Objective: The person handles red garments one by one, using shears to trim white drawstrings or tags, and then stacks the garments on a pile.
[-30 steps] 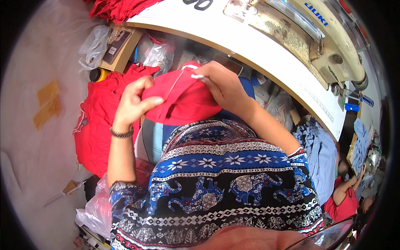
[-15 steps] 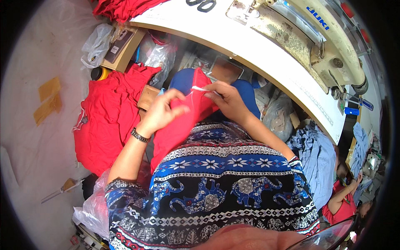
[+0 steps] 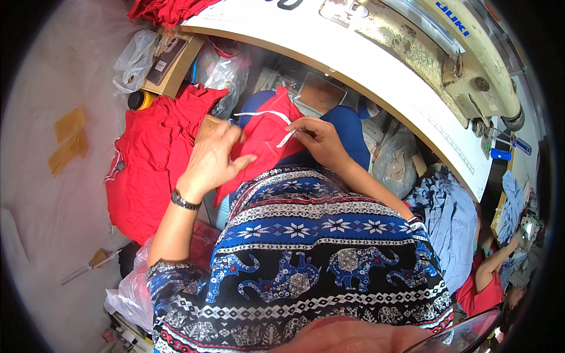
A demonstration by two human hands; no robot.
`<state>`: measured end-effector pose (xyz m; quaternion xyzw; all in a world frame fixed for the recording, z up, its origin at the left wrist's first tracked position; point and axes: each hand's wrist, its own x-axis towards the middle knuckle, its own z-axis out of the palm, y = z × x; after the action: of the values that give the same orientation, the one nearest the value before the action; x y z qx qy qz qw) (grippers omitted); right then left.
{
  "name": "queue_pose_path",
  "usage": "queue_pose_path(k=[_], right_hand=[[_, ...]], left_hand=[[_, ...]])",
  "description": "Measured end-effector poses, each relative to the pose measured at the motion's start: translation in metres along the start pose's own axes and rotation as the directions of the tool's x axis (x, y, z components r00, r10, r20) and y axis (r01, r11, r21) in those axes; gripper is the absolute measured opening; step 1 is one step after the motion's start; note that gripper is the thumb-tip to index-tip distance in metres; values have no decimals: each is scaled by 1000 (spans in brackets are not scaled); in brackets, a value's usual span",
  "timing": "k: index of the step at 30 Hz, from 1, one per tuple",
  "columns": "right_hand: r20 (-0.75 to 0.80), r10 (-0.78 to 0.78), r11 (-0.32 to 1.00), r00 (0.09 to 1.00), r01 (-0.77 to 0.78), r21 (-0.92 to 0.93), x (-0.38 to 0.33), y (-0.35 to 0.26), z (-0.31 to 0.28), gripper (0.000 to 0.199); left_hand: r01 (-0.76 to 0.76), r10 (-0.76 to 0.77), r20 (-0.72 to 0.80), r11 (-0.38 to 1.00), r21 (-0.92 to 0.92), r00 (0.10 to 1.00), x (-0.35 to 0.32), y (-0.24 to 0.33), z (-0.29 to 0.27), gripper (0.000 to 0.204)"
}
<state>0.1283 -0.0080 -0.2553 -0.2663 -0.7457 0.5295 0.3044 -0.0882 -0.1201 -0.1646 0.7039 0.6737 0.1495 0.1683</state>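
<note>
A red cloth piece (image 3: 269, 130) lies across my lap over the blue trousers. A narrow white strip (image 3: 263, 112), like tape or ribbon, curves over its upper part. My right hand (image 3: 318, 139) pinches this strip between thumb and fingertips, with a short end sticking out to the left. Over the cloth's left edge, my left hand (image 3: 216, 154) is held with its thumb well apart from its bent, slightly blurred fingers. Nothing shows in it.
A red garment heap (image 3: 153, 159) lies at the left, below a cardboard box (image 3: 179, 62). The white sewing table (image 3: 388, 70) curves across the upper right, bearing a sewing machine (image 3: 465, 65). Blue-grey cloth (image 3: 444, 217) hangs at the right; a person in red (image 3: 479, 288) sits beyond.
My left hand has moved left and down, away from the right hand. The red cloth has spread flatter and more of the white strip shows. My right hand keeps its pinch.
</note>
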Motion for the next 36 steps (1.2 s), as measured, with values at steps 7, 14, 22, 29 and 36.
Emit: queue_pose_path(k=[7, 14, 22, 29, 36], right_hand=[[25, 185, 983, 983, -185, 15, -1, -11, -2, 12], [204, 240, 850, 949, -307, 429, -6, 5, 12, 15], [160, 229, 861, 960, -277, 426, -12, 12, 18, 14], [176, 229, 868, 957, -283, 409, -14, -1, 16, 13], [239, 46, 985, 970, -83, 148, -16, 3, 3, 22]], left_hand=[[-168, 147, -128, 970, -173, 981, 22, 0, 22, 21], [141, -46, 172, 795, -590, 984, 11, -6, 38, 17], [-77, 3, -105, 697, -712, 994, 16, -5, 64, 27], [10, -62, -24, 495, -869, 998, 19, -7, 75, 13], [182, -51, 175, 313, -932, 983, 8, -16, 83, 16]])
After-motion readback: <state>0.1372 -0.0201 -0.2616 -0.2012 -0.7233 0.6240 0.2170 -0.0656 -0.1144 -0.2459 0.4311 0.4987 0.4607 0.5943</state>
